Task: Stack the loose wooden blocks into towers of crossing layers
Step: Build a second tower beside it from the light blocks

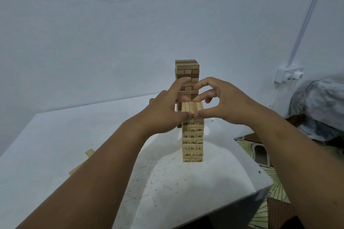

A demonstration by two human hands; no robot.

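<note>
- Two loose blocks [81, 163] of pale wood lie on the white table [55, 145] at the left, both partly hidden by the left forearm.
- Left hand [163, 111] grips the top layer [191, 107] of the near tower: thumb on its front edge, fingers curled round its left side and far edge.
- Two towers stand on the table. The near tower [192, 141], of pale numbered blocks, shows about eight layers; several numbers are too blurred to read.
- Three blocks side by side form the top layer.
- The far tower [187, 72], darker and taller, is largely hidden by the hands and the near tower.
- Right hand [223, 102] pinches the top layer's right side, thumb in front, fingers arched behind.
- A wall socket [288, 74] sits right.
</note>
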